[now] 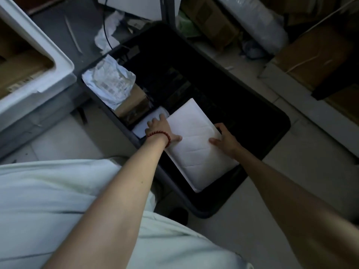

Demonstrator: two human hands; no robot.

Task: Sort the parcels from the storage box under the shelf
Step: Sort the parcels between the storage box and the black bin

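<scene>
A dark storage box (272,144) sits on the floor below me. A large white padded parcel (194,136) lies tilted inside it, near the front. My left hand (160,129) grips the parcel's left edge, thumb on top and fingers spread over a smaller white parcel (142,126) beside it. My right hand (225,138) holds the parcel's right edge, thumb on top and fingers curled under. A crinkled grey poly-bag parcel (109,80) with a label lies on a brown carton (134,103) at the box's far left.
A white foam crate (48,49) holding a cardboard box stands at the left. Shelf legs (171,10) rise behind the storage box. Cardboard cartons (318,55) and plastic-wrapped goods (258,22) crowd the right. Crumpled white wrapping (108,33) lies on the floor behind. Pale floor tiles surround the box.
</scene>
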